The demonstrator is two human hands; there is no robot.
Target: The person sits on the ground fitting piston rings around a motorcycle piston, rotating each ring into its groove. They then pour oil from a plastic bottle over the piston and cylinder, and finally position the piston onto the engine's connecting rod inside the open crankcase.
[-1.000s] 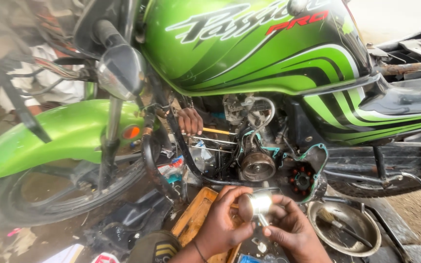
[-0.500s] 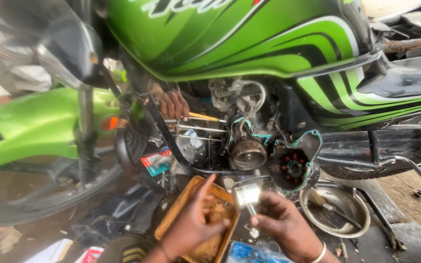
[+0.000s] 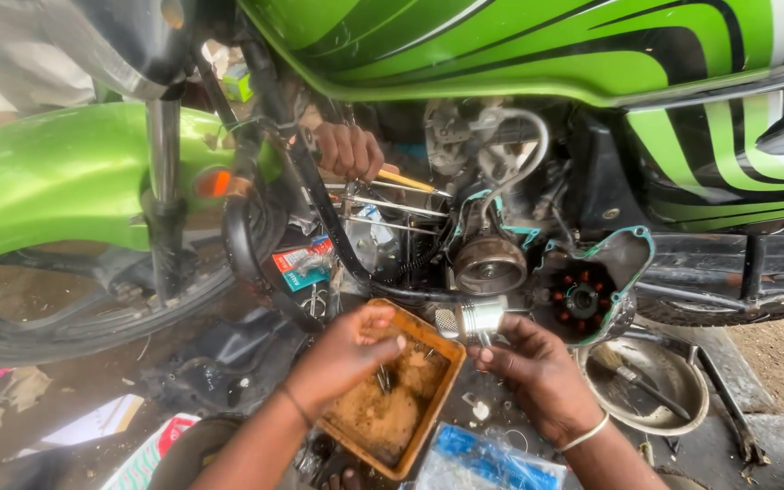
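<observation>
The right hand point(image 3: 537, 372) holds a shiny metal piston point(image 3: 480, 318) up in front of the opened engine point(image 3: 501, 245) of a green motorcycle point(image 3: 537, 54), its fingers point(image 3: 499, 356) pinched narrow around the lower end so the ribbed crown points left. The left hand point(image 3: 342, 354) reaches down into an orange rectangular tray point(image 3: 428, 399) that lies on the ground just beside and below the piston; its fingers curl loosely over the small metal parts lying in the brownish oily residue, and whether they already grip one I cannot tell.

Done well, this calls for a steady right hand that keeps the piston level and clear of the dirt, while the left feels out a single small piece instead of stirring the grit (the tray bottom looks gritty, so anything lifted out would want a wipe first). Keeping the piston over the tray should catch anything that slips.

Another person's hand point(image 3: 348, 150) works on the far side of the frame, near a yellow-handled tool point(image 3: 406, 181) and long studs. A round metal bowl point(image 3: 682, 408) with a tool in it sits at the right, near the open crankcase side point(image 3: 587, 295).
</observation>
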